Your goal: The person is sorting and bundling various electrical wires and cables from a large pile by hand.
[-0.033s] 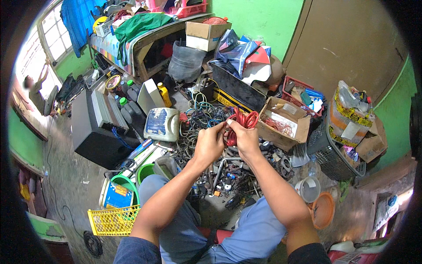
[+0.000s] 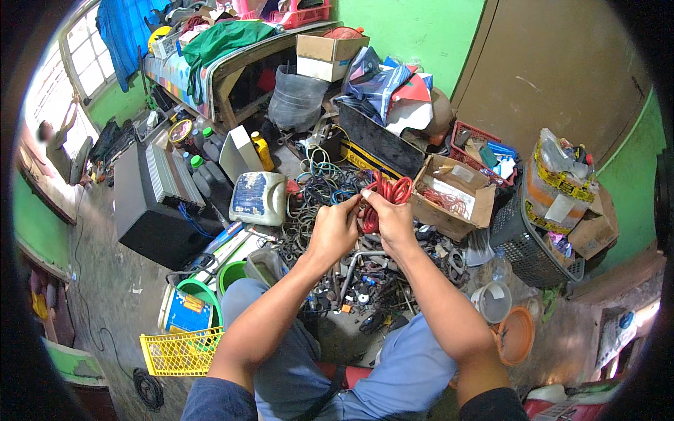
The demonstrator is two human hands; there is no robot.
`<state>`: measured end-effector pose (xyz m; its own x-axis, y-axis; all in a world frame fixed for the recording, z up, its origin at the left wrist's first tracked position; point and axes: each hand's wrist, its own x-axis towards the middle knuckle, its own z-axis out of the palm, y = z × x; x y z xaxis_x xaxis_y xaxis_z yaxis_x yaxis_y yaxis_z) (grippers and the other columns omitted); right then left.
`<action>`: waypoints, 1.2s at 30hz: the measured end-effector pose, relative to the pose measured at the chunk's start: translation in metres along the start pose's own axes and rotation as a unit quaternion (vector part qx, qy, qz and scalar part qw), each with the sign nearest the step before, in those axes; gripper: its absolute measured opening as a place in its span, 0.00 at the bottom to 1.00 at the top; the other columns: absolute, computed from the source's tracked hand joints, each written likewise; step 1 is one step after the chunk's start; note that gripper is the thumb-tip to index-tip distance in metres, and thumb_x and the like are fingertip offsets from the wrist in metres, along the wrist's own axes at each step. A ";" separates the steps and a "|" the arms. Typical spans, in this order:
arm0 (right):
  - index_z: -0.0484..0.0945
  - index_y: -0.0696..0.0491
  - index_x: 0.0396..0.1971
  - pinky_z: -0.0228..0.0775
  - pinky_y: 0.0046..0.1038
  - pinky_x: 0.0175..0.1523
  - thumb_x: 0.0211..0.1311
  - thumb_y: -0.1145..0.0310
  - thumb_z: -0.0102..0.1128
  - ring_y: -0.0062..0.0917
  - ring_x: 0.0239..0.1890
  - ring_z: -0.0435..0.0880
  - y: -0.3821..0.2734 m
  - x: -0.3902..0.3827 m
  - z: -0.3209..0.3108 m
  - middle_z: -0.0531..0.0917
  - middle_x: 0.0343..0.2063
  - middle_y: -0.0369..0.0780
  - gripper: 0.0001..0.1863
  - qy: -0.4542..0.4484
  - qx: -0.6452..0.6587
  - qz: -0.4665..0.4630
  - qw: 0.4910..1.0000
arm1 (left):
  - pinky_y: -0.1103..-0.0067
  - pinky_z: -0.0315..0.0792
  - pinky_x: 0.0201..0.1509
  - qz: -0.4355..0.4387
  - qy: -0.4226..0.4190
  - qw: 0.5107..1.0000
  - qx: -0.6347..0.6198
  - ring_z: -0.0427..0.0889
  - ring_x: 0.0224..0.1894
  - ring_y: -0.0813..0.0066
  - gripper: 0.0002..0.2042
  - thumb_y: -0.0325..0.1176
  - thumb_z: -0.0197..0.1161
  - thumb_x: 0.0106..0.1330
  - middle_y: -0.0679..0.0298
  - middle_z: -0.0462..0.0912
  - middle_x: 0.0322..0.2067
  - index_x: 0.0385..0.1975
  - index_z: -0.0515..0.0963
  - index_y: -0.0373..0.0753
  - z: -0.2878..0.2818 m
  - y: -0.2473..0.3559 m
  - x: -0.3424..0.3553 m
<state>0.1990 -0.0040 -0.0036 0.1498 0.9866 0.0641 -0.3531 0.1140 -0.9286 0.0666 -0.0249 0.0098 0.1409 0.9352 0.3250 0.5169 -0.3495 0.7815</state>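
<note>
Both my arms reach out over a pile of tangled cables and metal parts. A coil of red cable (image 2: 394, 192) is bunched in my right hand (image 2: 393, 223), thumb on top and the loops standing out beyond the fingers. Close beside it, my left hand (image 2: 335, 230) is closed in a pinch at the coil's left edge, seemingly on a strand of the same red cable; its fingertips are partly hidden. The hands almost touch. Beneath and beyond them lie dark tangled cables (image 2: 316, 193), with loose metal and plastic parts (image 2: 365, 281) nearer my knees.
Left of the pile stand a white jug (image 2: 258, 198) and a black speaker box (image 2: 151, 210). A yellow basket (image 2: 179, 353) sits by my left leg. To the right are a cardboard box (image 2: 449, 217) with red wire, a grey crate (image 2: 533, 245) and an orange basin (image 2: 516, 337). A person sits far left.
</note>
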 end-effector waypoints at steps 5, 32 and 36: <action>0.84 0.56 0.38 0.73 0.20 0.34 0.64 0.75 0.67 0.13 0.29 0.81 0.008 0.006 -0.010 0.84 0.29 0.31 0.04 -0.013 -0.052 -0.006 0.999 | 0.56 0.77 0.46 0.019 -0.097 0.994 0.051 0.83 0.43 0.39 0.24 0.18 0.51 0.59 0.36 0.82 0.41 0.59 0.73 0.29 0.001 -0.002 -0.001; 0.77 0.52 0.53 0.73 0.28 0.57 0.69 0.66 0.65 0.17 0.49 0.80 -0.068 -0.026 -0.079 0.82 0.48 0.34 0.16 -0.060 0.032 -0.035 0.997 | 0.62 0.62 0.72 0.202 -0.136 0.961 -0.130 0.67 0.68 0.43 0.42 0.30 0.73 0.56 0.38 0.69 0.61 0.68 0.56 0.27 0.077 0.045 0.023; 0.75 0.52 0.57 0.72 0.29 0.58 0.69 0.65 0.67 0.19 0.51 0.79 -0.074 -0.043 -0.097 0.81 0.48 0.33 0.20 -0.061 -0.012 0.000 0.998 | 0.67 0.74 0.61 0.169 -0.112 0.971 -0.128 0.80 0.56 0.51 0.42 0.29 0.76 0.50 0.44 0.79 0.54 0.67 0.62 0.29 0.085 0.063 0.015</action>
<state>0.3079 -0.0661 0.0268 0.0360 0.9936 0.1068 -0.3301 0.1127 -0.9372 0.1732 -0.0277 0.0186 0.4599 0.7442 0.4844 0.1860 -0.6141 0.7670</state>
